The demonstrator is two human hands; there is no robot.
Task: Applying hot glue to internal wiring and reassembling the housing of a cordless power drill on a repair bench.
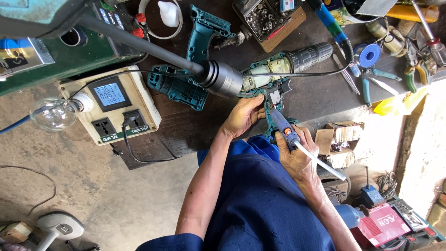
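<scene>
A dark hose with a metal nozzle [222,78] crosses the frame's centre and hides part of the opened drill [274,74] on the desk [195,125]. The left hand [244,114] bends at the wrist, fingers pressing the drill's handle. The right hand [297,155] has its fingers closed around a glue gun [283,128], tip at the handle.

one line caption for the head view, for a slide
Right hand applies a blue glue gun to an opened teal drill steadied by the left hand.
</scene>
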